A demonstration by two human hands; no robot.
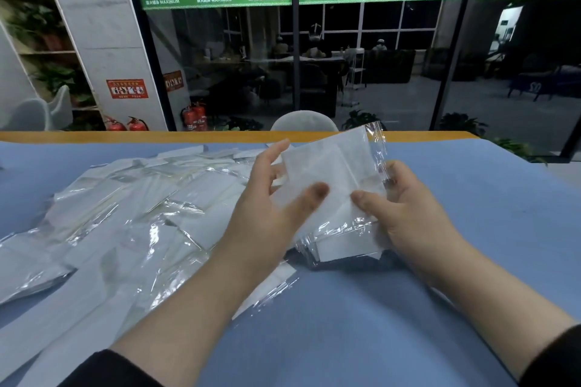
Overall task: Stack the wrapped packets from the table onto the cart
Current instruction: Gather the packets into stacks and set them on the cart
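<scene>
Both the left hand (276, 198) and right hand (405, 207) pinch a small stack of packets (333, 185) between them, above the table (471, 229).

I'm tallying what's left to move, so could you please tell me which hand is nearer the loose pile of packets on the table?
Left. The left hand is right at the pile's edge; the right hand is farther away, across the held packets.

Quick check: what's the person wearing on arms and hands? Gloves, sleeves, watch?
No gloves: both the left hand and right hand are bare, with no rings, watch or wristband visible. The forearms are bare too. Dark sleeves, black or near it, show only at the bottom edge: the left sleeve and right sleeve, both pushed up the arm. No markings visible on them.
</scene>
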